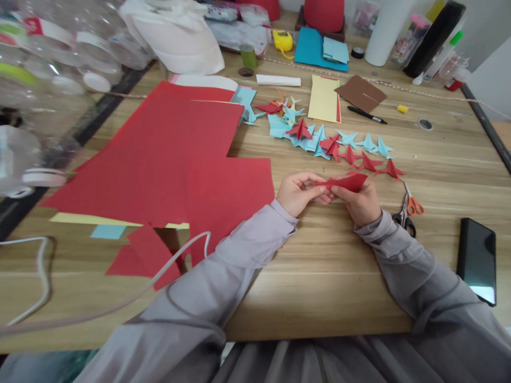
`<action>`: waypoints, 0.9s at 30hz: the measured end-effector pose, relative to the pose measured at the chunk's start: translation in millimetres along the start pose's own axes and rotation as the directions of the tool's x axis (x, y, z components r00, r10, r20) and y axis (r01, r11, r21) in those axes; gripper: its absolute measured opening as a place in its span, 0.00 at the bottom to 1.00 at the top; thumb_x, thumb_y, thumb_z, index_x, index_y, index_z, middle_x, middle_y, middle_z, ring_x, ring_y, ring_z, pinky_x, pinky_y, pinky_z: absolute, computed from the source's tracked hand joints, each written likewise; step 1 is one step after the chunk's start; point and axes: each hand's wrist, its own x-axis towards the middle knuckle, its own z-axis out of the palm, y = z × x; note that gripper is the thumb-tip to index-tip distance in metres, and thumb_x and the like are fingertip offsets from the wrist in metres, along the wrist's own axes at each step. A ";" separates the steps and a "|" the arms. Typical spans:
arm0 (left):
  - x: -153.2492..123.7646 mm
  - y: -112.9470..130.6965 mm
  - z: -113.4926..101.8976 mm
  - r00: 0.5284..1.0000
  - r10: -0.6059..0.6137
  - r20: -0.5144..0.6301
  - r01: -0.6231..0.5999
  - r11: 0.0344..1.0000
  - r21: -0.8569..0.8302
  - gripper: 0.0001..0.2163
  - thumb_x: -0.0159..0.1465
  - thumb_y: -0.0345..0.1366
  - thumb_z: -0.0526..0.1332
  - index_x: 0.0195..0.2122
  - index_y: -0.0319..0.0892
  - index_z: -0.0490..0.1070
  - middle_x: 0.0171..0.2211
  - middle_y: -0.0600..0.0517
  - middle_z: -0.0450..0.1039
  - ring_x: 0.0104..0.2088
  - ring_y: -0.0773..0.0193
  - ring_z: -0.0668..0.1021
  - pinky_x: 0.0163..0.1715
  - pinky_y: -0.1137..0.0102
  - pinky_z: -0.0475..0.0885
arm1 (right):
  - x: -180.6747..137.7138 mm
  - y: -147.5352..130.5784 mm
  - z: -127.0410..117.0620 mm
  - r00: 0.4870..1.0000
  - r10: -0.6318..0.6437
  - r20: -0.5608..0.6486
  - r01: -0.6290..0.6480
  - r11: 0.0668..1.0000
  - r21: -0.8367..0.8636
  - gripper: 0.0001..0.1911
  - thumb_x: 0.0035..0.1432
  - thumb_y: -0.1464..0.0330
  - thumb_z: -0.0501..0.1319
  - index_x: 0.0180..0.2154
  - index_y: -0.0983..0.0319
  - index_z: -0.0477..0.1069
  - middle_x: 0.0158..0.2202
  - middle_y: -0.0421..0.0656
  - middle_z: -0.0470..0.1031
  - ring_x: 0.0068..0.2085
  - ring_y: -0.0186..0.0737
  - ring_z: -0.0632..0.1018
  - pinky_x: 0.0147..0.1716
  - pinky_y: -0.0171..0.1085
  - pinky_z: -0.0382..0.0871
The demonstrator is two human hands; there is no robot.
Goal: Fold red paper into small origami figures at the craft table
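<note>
Between my two hands is a small folded piece of red paper (352,182), raised a little over the table. My left hand (298,191) pinches its narrow left end between thumb and fingers. The wider right end is gripped by my right hand (361,201), thumb on top; part of the fold is hidden by the fingers. Just beyond the hands lie several folded red paper cranes (391,168) and light blue paper cranes (368,142) in loose rows. Scissors (408,210) with black and orange handles rest by my right wrist.
Large red paper sheets (159,159) cover the table's left side. A white cable (171,260) crosses near my left forearm. A phone (477,260) lies at right. Further back are a pen (366,114), brown paper (361,93), yellow paper (324,98) and a tape measure (282,41). Plastic bottles (91,53) crowd the left.
</note>
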 end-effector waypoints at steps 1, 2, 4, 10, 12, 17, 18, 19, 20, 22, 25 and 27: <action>-0.2 0.6 -0.4 1.000 -0.010 -0.001 0.010 1.000 0.001 0.16 0.41 0.37 0.74 0.28 0.35 0.73 0.20 0.49 0.77 0.20 0.61 0.80 0.24 0.68 0.77 | -0.1 0.7 -0.7 1.000 -0.001 0.002 0.001 1.000 -0.017 0.10 0.42 0.67 0.72 0.30 0.60 0.78 0.25 0.39 0.78 0.26 0.36 0.76 0.28 0.37 0.73; -0.4 1.1 -0.8 1.000 -0.019 -0.003 0.019 1.000 0.001 0.16 0.41 0.37 0.74 0.27 0.35 0.73 0.20 0.49 0.77 0.20 0.61 0.79 0.23 0.68 0.77 | -0.2 1.2 -1.3 1.000 0.004 -0.002 -0.004 0.999 -0.032 0.11 0.41 0.67 0.72 0.31 0.60 0.78 0.26 0.39 0.79 0.26 0.36 0.77 0.29 0.37 0.74; -0.5 1.7 -1.7 1.000 -0.026 0.000 0.026 1.000 -0.005 0.16 0.41 0.37 0.74 0.27 0.35 0.73 0.20 0.49 0.77 0.20 0.61 0.79 0.23 0.67 0.77 | -0.6 0.9 -2.0 1.000 0.019 -0.007 -0.019 0.999 -0.049 0.13 0.41 0.67 0.72 0.33 0.60 0.78 0.26 0.39 0.79 0.26 0.36 0.77 0.30 0.38 0.74; 0.8 0.7 -3.5 0.998 -0.059 0.034 0.060 0.998 -0.032 0.15 0.41 0.36 0.74 0.27 0.35 0.75 0.20 0.49 0.78 0.20 0.60 0.80 0.24 0.65 0.77 | -1.9 -6.0 1.9 0.998 0.060 0.004 -0.060 0.998 0.004 0.08 0.39 0.68 0.72 0.27 0.61 0.79 0.21 0.38 0.77 0.23 0.34 0.75 0.25 0.36 0.71; 1.3 0.5 -3.7 0.998 -0.067 0.021 0.068 0.996 -0.053 0.15 0.41 0.36 0.74 0.28 0.35 0.76 0.21 0.49 0.78 0.21 0.60 0.80 0.25 0.65 0.78 | -1.9 -7.6 3.4 0.997 0.072 -0.010 -0.072 0.997 0.029 0.07 0.39 0.69 0.72 0.26 0.60 0.79 0.22 0.38 0.77 0.22 0.33 0.74 0.24 0.35 0.70; 1.3 1.1 -3.8 0.998 -0.068 0.003 0.068 0.995 -0.079 0.13 0.41 0.34 0.72 0.28 0.34 0.76 0.20 0.48 0.77 0.19 0.60 0.79 0.24 0.64 0.77 | -2.4 -7.4 4.3 0.997 0.079 -0.027 -0.077 0.996 0.052 0.07 0.39 0.71 0.72 0.27 0.59 0.80 0.22 0.38 0.78 0.22 0.32 0.74 0.24 0.34 0.70; 1.1 1.4 -3.8 0.997 -0.073 -0.001 0.072 0.994 -0.081 0.12 0.42 0.33 0.72 0.27 0.34 0.76 0.20 0.48 0.77 0.19 0.60 0.79 0.23 0.64 0.77 | -2.5 -7.3 4.3 0.996 0.084 -0.028 -0.082 0.995 0.053 0.07 0.39 0.71 0.72 0.27 0.59 0.80 0.22 0.38 0.78 0.22 0.33 0.74 0.24 0.34 0.70; 1.0 1.8 -3.8 0.997 -0.079 -0.003 0.078 0.993 -0.084 0.12 0.42 0.33 0.72 0.27 0.34 0.76 0.20 0.48 0.77 0.19 0.60 0.79 0.23 0.65 0.77 | -2.5 -7.4 4.4 0.995 0.090 -0.032 -0.088 0.995 0.054 0.07 0.39 0.71 0.72 0.27 0.60 0.80 0.22 0.38 0.78 0.22 0.33 0.74 0.23 0.35 0.70; 0.8 2.2 -3.9 0.997 -0.083 -0.001 0.082 0.993 -0.090 0.12 0.42 0.32 0.72 0.28 0.34 0.77 0.20 0.48 0.78 0.19 0.60 0.79 0.23 0.65 0.77 | -2.5 -7.6 4.6 0.995 0.095 -0.037 -0.093 0.994 0.058 0.07 0.38 0.71 0.72 0.26 0.60 0.80 0.21 0.38 0.78 0.21 0.33 0.74 0.23 0.34 0.70; 0.6 2.8 -4.1 0.996 -0.091 0.014 0.092 0.991 -0.101 0.12 0.42 0.32 0.71 0.29 0.34 0.77 0.22 0.47 0.78 0.20 0.59 0.79 0.24 0.65 0.77 | -2.2 -8.4 5.2 0.994 0.100 -0.052 -0.096 0.993 0.073 0.07 0.38 0.72 0.71 0.26 0.60 0.79 0.22 0.38 0.78 0.21 0.32 0.74 0.22 0.34 0.69; 0.5 3.5 -4.5 0.994 -0.098 0.043 0.102 0.988 -0.120 0.11 0.43 0.31 0.70 0.30 0.34 0.78 0.23 0.47 0.79 0.21 0.58 0.80 0.24 0.65 0.77 | -1.8 -9.8 6.2 0.992 0.105 -0.071 -0.097 0.989 0.110 0.07 0.36 0.73 0.71 0.25 0.60 0.79 0.23 0.39 0.78 0.20 0.32 0.73 0.21 0.33 0.68; 0.6 3.7 -4.6 0.994 -0.095 0.048 0.101 0.988 -0.121 0.11 0.44 0.31 0.70 0.30 0.34 0.78 0.23 0.46 0.79 0.20 0.58 0.80 0.22 0.66 0.76 | -1.7 -10.9 6.6 0.991 0.107 -0.078 -0.096 0.987 0.130 0.07 0.35 0.73 0.71 0.24 0.60 0.79 0.23 0.39 0.79 0.20 0.32 0.73 0.20 0.33 0.68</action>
